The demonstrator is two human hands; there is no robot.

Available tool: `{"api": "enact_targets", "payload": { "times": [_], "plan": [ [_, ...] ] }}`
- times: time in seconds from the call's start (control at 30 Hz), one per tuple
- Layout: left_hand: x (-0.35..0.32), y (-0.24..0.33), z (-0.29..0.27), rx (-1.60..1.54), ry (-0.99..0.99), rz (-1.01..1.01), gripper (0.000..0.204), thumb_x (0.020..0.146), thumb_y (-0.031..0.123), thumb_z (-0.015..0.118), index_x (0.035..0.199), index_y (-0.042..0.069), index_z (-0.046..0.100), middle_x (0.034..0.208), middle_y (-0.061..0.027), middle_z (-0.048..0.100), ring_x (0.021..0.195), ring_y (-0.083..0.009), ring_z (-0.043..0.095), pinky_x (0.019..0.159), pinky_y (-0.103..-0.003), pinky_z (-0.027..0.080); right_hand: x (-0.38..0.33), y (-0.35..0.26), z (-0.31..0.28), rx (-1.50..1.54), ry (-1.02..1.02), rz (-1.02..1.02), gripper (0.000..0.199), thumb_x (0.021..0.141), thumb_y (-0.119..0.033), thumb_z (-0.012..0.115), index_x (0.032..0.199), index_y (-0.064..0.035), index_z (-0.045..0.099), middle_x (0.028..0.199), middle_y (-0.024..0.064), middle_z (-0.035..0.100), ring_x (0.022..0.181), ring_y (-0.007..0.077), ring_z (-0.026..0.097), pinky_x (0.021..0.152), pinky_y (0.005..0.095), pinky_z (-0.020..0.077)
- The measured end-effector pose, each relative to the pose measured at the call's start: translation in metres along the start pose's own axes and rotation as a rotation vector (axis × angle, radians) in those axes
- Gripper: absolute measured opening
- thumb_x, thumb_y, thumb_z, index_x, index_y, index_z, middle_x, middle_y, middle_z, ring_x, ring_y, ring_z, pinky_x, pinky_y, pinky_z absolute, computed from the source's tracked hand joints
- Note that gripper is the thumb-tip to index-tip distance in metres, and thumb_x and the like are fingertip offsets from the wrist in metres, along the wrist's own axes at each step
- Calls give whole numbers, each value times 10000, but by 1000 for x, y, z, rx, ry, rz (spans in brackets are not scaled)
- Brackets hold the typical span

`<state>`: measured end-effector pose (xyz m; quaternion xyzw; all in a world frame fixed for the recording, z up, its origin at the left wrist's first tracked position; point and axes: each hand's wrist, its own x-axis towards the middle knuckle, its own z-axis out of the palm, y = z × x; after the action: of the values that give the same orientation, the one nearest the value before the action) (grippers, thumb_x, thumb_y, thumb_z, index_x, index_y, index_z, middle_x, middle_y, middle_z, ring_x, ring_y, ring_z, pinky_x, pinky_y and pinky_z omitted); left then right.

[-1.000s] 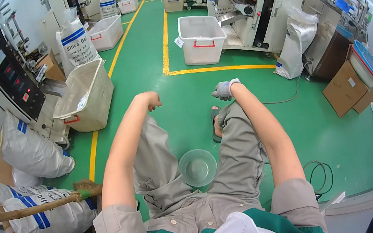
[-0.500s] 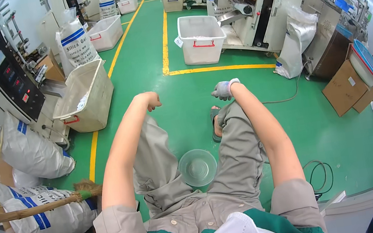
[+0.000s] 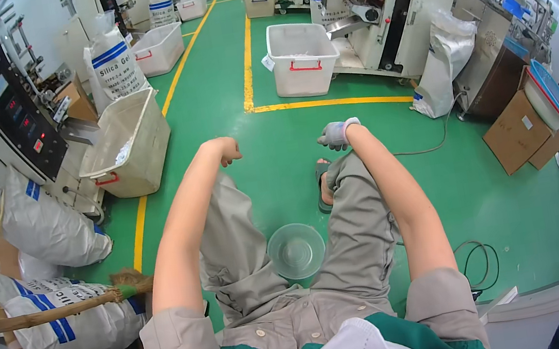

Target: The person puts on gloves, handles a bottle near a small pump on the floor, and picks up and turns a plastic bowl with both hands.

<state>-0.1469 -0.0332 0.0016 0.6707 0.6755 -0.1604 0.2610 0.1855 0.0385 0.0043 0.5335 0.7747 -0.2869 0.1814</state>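
My left hand (image 3: 229,151) is bare and curled closed over my left knee, thumb side turned inward. Across from it, my right hand (image 3: 334,135) wears a pale knitted glove and is closed in a loose fist above my right knee. Nothing shows sticking out of either hand. The two hands are apart, with green floor visible between them. Low between my thighs is a round, see-through plastic tub (image 3: 297,251), touched by neither hand.
On the left stand an off-white bin (image 3: 126,151), a machine control panel (image 3: 13,107), white sacks (image 3: 49,222) and brooms (image 3: 60,310). Ahead is a white bin with red handle (image 3: 303,61). Machines, a sack (image 3: 444,61) and cardboard boxes (image 3: 517,131) line the right; a cable (image 3: 487,262) lies nearby.
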Motion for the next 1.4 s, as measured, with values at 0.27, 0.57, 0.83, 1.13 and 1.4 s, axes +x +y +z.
{"api": "enact_targets", "payload": {
  "times": [0.27,0.57,0.83,1.13,1.4],
  "plan": [
    [-1,3,-1,2,-15,-9,376,873,328,522,1156,83,552,1009,-69,674,848,-185,668,728,-372,513,-1,2,4,9,48,-12,463,892,-432,460,1050,-40,648,912,75,682,755,190,632,701,338,512],
    [-4,8,-1,-34,40,-2,359,839,295,523,1087,54,619,983,-91,688,821,-197,677,788,-384,529,4,7,1,-12,9,12,417,898,-391,485,1070,-27,597,892,70,638,756,179,622,661,319,528],
    [3,1,1,4,2,-4,348,875,322,521,1123,80,565,983,-63,677,834,-182,669,711,-363,515,3,5,4,15,33,4,420,893,-408,479,992,-30,633,860,68,655,727,185,619,659,331,514],
    [9,-5,3,-17,0,1,349,869,320,516,1112,75,571,962,-58,682,817,-178,674,665,-352,518,2,2,1,2,3,6,422,896,-397,482,1074,-34,603,881,68,641,748,178,623,665,321,532],
    [6,-1,0,-3,-14,11,359,869,328,515,1126,82,560,974,-54,680,828,-179,674,666,-353,516,1,3,1,-5,0,8,413,893,-383,473,1068,-33,606,904,72,652,772,184,635,682,324,539]
  ]
}}
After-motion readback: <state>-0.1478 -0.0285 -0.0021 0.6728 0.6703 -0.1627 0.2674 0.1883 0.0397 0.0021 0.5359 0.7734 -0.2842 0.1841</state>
